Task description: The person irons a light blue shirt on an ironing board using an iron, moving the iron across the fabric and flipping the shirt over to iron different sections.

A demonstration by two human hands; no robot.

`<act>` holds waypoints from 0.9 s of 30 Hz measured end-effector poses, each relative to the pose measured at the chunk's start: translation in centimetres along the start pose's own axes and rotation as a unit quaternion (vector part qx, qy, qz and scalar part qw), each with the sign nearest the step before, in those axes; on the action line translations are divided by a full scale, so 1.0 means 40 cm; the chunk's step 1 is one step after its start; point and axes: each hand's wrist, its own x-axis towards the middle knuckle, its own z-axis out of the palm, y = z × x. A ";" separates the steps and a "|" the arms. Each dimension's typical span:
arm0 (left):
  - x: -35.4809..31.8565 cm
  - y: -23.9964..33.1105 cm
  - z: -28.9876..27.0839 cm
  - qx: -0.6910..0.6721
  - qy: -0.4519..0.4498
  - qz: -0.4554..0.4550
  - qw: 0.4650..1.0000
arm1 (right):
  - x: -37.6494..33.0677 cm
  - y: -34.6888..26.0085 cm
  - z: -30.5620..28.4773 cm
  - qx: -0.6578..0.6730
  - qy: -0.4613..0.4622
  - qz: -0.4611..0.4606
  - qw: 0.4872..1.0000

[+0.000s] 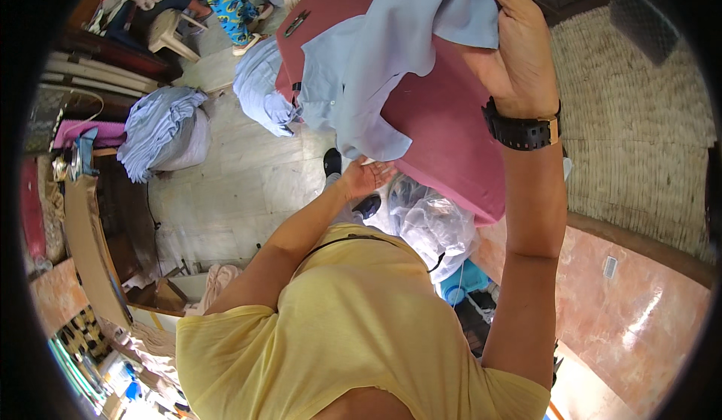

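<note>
A light blue shirt [383, 51], with small buttons showing on part of it, drapes over a maroon cloth-covered table [451, 119]. My right hand [519, 59], a black watch on its wrist, is raised at the table's far right and holds up the shirt's upper edge; its fingertips are partly cut off by the picture's top. Below the shirt's near corner, my left hand [368, 177] lies palm up with fingers apart, its thumb side close against the cloth edge. Small thread snips [297, 23] rest on the table's far left.
Blue garments [259, 85] hang at the table's left side. Another pile of blue garments [162, 130] stands on the floor at left. Clear plastic bags [432, 217] sit under the near edge. A plastic stool [171, 35] and people's legs [226, 3] are at far left.
</note>
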 end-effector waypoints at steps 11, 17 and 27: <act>-0.179 0.030 0.091 0.032 -0.082 0.276 0.957 | -0.210 -0.155 0.046 -0.013 0.061 -0.099 0.993; -0.411 0.049 0.250 0.273 -0.065 0.433 0.857 | -0.459 -0.361 -0.003 -0.092 0.261 -0.203 0.939; -0.464 0.139 0.924 0.550 0.032 0.399 0.733 | -0.584 -0.629 -0.211 -0.240 0.430 -0.162 0.855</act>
